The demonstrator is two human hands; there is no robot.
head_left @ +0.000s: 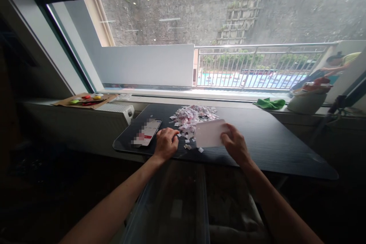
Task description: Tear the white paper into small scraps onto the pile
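My right hand grips the right end of a white, flat rectangular piece with rounded corners, thumb on the near side. It is held tilted over the table, just in front of a heap of small cut paper pieces. My left hand rests at the table's near edge, its fingers curled and close together. What it holds, if anything, is hidden. Several loose paper pieces lie between the two hands. A phone with a lit screen lies just left of my left hand.
The dark table stands against a window sill. Below its near edge is a clear plastic bin. On the left sill lies cardboard with coloured tools; on the right, a green cloth and a pale container. A person shows at far right.
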